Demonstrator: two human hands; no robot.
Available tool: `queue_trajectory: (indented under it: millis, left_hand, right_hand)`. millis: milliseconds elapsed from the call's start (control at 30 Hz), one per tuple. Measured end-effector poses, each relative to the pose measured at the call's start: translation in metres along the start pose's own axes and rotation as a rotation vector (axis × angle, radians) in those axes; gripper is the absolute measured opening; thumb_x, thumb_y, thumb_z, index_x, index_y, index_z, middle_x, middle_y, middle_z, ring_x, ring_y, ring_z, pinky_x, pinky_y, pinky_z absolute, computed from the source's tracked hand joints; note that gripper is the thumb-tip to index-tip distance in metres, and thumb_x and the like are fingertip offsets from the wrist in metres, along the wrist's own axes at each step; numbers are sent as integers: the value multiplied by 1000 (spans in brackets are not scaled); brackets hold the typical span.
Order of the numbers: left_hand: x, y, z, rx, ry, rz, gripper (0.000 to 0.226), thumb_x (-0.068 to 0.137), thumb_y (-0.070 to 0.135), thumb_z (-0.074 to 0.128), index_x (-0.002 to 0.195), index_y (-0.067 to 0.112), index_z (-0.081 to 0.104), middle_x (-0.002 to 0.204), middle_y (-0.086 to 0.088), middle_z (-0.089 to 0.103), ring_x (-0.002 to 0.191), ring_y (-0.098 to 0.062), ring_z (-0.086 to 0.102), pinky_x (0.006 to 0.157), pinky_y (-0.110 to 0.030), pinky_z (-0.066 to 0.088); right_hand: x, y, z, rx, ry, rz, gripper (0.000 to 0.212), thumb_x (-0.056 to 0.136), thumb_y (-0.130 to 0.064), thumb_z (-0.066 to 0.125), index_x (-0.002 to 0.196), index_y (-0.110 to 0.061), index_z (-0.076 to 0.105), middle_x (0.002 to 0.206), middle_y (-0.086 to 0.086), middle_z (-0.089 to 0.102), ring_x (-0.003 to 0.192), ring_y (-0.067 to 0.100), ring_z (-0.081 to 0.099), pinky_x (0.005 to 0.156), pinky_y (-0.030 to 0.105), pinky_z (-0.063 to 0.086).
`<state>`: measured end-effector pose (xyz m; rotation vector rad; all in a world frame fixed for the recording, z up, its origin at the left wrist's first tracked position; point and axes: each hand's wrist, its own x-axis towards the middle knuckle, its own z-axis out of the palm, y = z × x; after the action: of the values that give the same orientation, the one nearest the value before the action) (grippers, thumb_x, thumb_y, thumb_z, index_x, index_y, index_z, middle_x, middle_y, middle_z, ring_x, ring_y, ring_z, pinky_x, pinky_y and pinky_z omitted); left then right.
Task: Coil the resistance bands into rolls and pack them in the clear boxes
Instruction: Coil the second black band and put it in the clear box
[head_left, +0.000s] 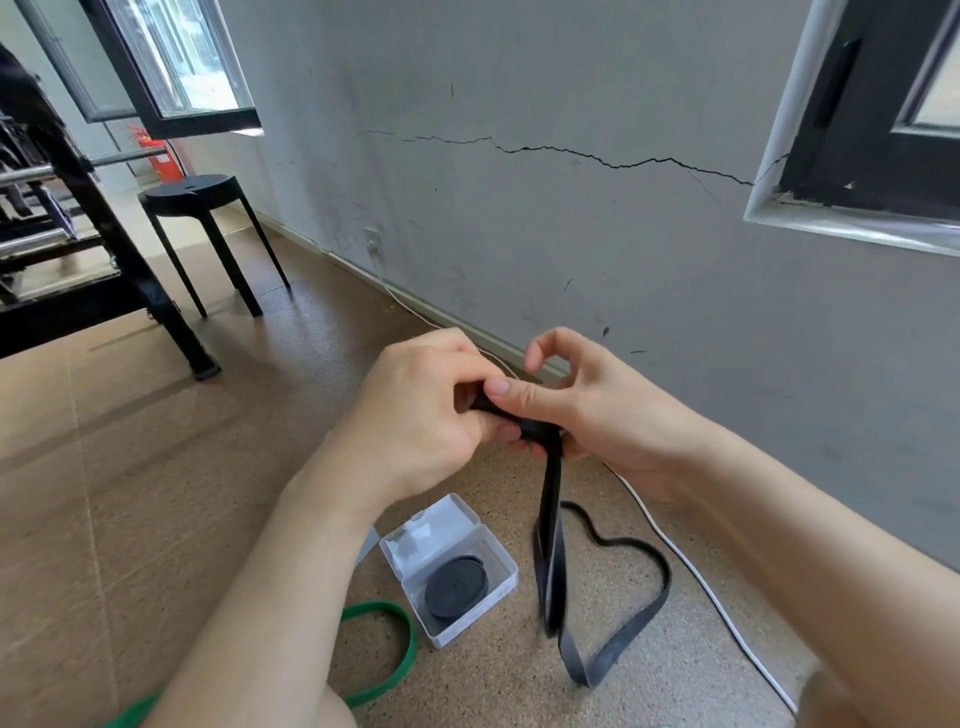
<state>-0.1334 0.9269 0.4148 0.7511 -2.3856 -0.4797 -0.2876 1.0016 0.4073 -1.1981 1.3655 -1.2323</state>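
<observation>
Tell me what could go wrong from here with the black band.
1. The coil is only begun, pinched small between left hand and right hand; if either grip eases, the black band may spring open.
2. The hanging tail looks twisted and loops on the floor; a twist could wind in, leaving a lumpy roll that may not fit a clear box.
3. The loop lies near the white cable and might catch it when drawn up.

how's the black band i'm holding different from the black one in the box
The held band is mostly uncoiled, its tail hanging to the floor; the boxed band is a tight flat roll. The held band is gripped by the left hand and right hand; the boxed band lies in the open clear box. Both are black.
</observation>
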Motion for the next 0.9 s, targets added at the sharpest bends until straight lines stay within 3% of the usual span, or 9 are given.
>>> queue_trajectory:
  millis: [67,133,233,367,533,667,767,833,900]
  left_hand:
    - [0,4,4,-356,23,-124,27,67,7,82,87,23,74,84,7,65,76,-7,63,69,-20,50]
    - [1,7,10,-814,-32,-212,23,73,5,75,95,10,72,86,-4,70,73,-13,67,67,-20,50]
    - [0,6,18,-1042,-107,-227,17,77,20,76,89,10,71,80,-10,69,62,-16,60,60,-23,39]
    - [3,8,22,-1069,-9,-187,14,76,18,75,83,7,70,75,-12,66,57,-19,56,59,-23,43]
    - [3,14,23,-1068,11,-150,19,77,15,69,90,1,69,74,-8,67,56,-17,54,59,-20,47]
    - [4,11,23,-1023,26,-90,24,76,19,75,86,-2,68,76,-11,60,54,-23,53,56,-25,46]
    - [3,5,14,-856,19,-30,21,71,21,75,76,2,69,72,2,60,52,-21,56,56,-24,46]
    - [3,3,7,-751,17,-36,15,65,28,76,73,16,73,69,9,62,61,-10,57,60,-17,44]
    - [3,-2,4,-663,39,-76,15,63,40,73,70,27,73,68,13,64,65,-5,56,62,-15,41]
  right_hand:
    - [0,-2,-5,155,-6,2,48,71,-36,75,93,-17,37,66,7,65,59,24,56,51,27,38]
    - [1,-3,-9,309,-32,-19,42,77,-29,75,93,-18,37,67,8,63,56,23,55,44,22,33]
    - [0,-5,-11,441,-89,-42,38,77,-28,70,97,-18,40,70,13,58,57,24,56,41,21,25]
    - [-1,-4,-12,486,-158,-32,42,72,-33,71,98,-17,43,70,15,60,59,22,60,40,18,29]
    - [0,0,-14,537,-160,-37,41,78,-29,66,111,-19,44,75,15,53,60,22,61,41,19,31]
    - [-3,1,-18,511,-220,-13,30,83,-31,60,105,-17,45,78,16,58,65,23,64,42,19,38]
    - [-9,0,-22,365,-360,50,52,84,-43,61,119,-9,45,90,21,65,83,27,67,45,22,46]
    - [-12,-4,-25,185,-384,69,69,77,-47,73,126,-8,44,95,17,68,92,27,67,49,24,51]
    - [-14,-7,-22,-110,-295,12,55,72,-34,82,114,-11,56,85,7,69,84,19,70,54,26,54]
